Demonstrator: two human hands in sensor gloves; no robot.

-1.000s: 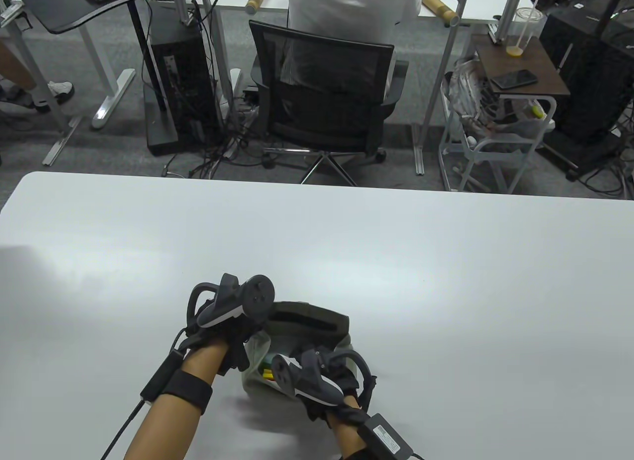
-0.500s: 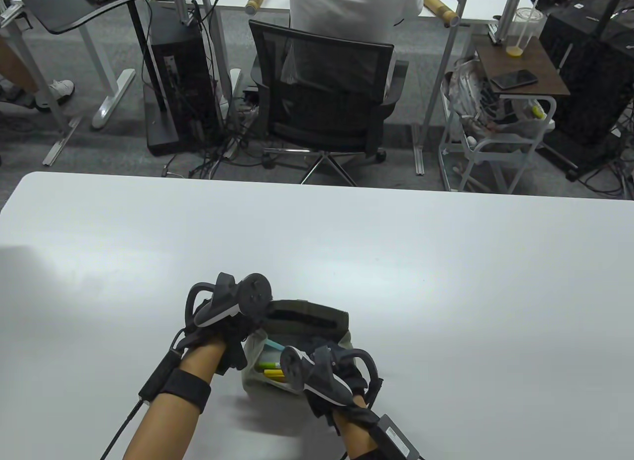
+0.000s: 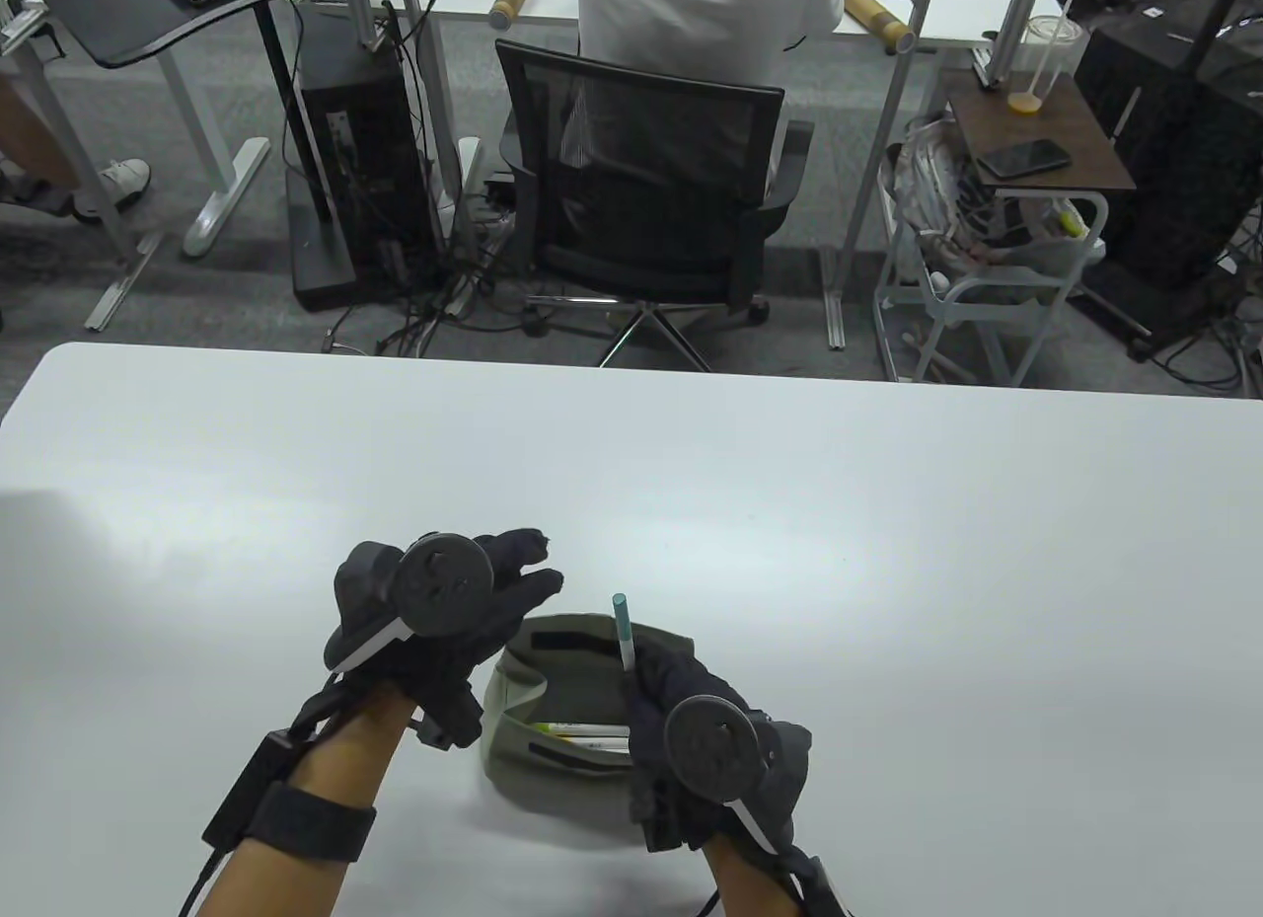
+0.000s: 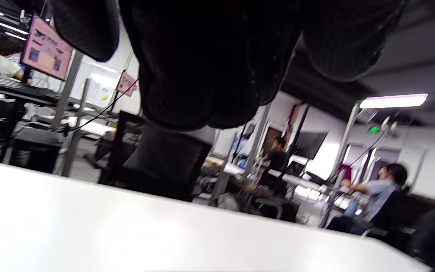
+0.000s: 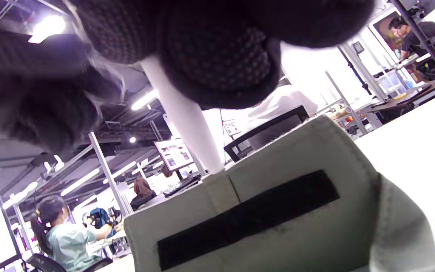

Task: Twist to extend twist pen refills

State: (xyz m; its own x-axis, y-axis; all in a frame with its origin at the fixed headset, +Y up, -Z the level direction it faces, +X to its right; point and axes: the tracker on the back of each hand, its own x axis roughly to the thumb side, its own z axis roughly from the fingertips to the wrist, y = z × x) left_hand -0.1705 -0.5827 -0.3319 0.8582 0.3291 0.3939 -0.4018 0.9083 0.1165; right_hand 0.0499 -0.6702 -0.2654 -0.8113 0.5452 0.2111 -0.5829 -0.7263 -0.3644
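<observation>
Above the unlabelled pouch (image 3: 582, 700), right hand (image 3: 705, 734) fingers clamp a pen (image 3: 624, 633); left hand (image 3: 444, 601) fingers spread.

On the white surface (image 3: 888, 562), an open grey-green fabric pouch (image 3: 553, 769) lies near the bottom edge, with yellow and white pens (image 3: 582, 731) showing inside. The right hand (image 3: 715, 749), in a black glove, grips a slim white pen with a teal end (image 3: 624, 633), pointing up and away over the pouch. The left hand (image 3: 444, 611) hovers just left of the pouch with fingers spread, holding nothing.
</observation>
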